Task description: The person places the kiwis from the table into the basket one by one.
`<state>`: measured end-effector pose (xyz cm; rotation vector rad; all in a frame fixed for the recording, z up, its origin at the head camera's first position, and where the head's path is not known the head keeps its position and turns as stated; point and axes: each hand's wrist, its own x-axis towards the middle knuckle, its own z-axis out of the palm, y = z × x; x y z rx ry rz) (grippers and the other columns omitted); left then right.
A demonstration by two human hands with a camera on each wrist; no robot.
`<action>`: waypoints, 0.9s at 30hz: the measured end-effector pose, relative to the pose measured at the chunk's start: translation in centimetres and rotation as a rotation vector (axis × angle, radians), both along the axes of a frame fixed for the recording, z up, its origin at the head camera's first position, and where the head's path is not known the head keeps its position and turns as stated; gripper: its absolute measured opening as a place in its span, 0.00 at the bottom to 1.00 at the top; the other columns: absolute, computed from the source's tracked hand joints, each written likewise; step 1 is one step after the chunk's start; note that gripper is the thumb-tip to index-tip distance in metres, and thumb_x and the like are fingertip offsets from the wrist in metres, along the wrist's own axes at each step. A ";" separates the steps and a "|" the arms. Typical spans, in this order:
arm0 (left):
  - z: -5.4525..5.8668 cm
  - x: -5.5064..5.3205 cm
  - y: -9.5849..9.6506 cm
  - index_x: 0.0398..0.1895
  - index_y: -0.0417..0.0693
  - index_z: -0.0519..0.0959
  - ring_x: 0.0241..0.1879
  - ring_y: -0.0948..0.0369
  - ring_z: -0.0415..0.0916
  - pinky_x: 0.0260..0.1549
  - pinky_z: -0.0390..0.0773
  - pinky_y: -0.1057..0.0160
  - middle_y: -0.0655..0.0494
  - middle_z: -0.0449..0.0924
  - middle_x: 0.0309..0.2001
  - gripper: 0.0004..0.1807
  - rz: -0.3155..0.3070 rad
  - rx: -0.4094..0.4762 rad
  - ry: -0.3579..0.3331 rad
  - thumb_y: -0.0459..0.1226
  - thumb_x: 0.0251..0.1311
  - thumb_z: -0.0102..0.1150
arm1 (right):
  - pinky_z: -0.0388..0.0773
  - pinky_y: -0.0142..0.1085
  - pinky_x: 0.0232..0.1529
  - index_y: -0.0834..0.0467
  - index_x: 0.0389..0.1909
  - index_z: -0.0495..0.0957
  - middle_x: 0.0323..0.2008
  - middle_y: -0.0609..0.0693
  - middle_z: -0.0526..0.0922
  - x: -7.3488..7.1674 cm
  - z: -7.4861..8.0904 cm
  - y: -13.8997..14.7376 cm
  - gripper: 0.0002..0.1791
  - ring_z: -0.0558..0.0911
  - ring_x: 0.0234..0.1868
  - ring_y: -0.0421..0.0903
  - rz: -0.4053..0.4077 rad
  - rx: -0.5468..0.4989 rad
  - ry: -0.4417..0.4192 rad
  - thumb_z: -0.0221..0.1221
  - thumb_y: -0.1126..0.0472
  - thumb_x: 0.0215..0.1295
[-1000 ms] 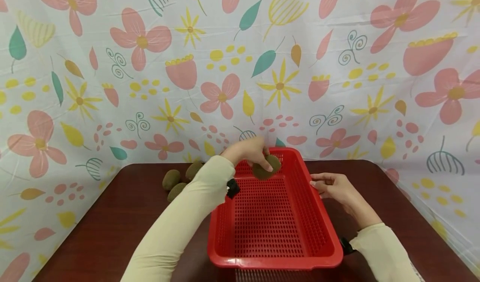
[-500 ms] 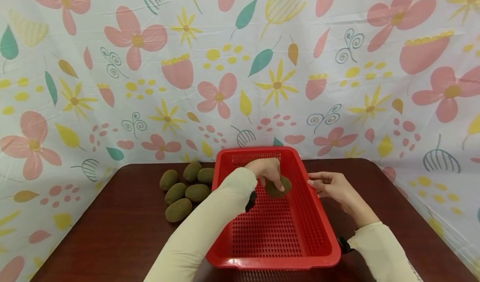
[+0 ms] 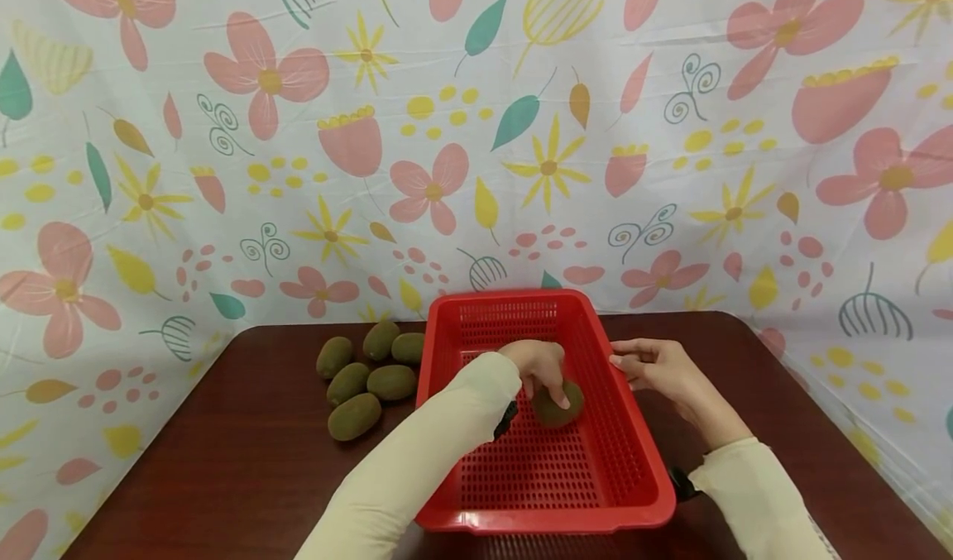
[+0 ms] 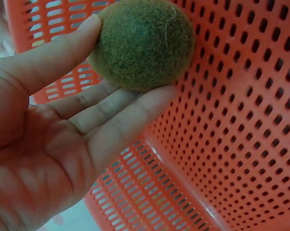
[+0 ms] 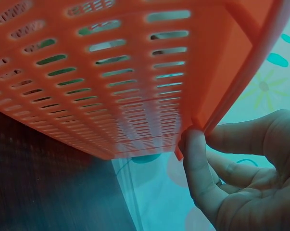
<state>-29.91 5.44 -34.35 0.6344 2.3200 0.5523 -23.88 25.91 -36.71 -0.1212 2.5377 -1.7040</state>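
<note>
In the head view my left hand (image 3: 538, 366) reaches down inside a red plastic basket (image 3: 551, 520), holding a brown fuzzy kiwi (image 3: 557, 416). Seen from the left wrist, the thumb lies on one side of that kiwi (image 4: 144, 45) and the fingers support it from the other, close to the perforated basket wall (image 4: 241, 96). Whether the fruit touches the basket floor cannot be told. My right hand (image 3: 664, 378) pinches the basket's right rim between thumb and fingers; in the right wrist view, thumb and index finger (image 5: 196, 168) meet at the rim's underside.
Several kiwis (image 3: 391, 383) lie grouped on the dark brown table (image 3: 246, 452), left of the basket. A floral cloth (image 3: 476, 130) hangs just behind the table's back edge. My left forearm crosses the basket's left rim.
My left hand has carried the kiwi from above the basket's far left part down into the basket, rightward and nearer to me. The right hand keeps its place on the rim.
</note>
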 end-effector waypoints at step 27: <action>0.1 0.0 0.2 0.13 0.51 0.59 0.16 0.62 0.57 0.23 0.67 0.64 0.59 0.56 0.14 0.26 -0.095 -0.106 0.053 0.41 0.58 0.66 | 0.82 0.43 0.39 0.73 0.63 0.67 0.39 0.57 0.84 0.1 0.0 0.1 0.29 0.84 0.35 0.49 -0.005 0.010 -0.013 0.59 0.58 0.68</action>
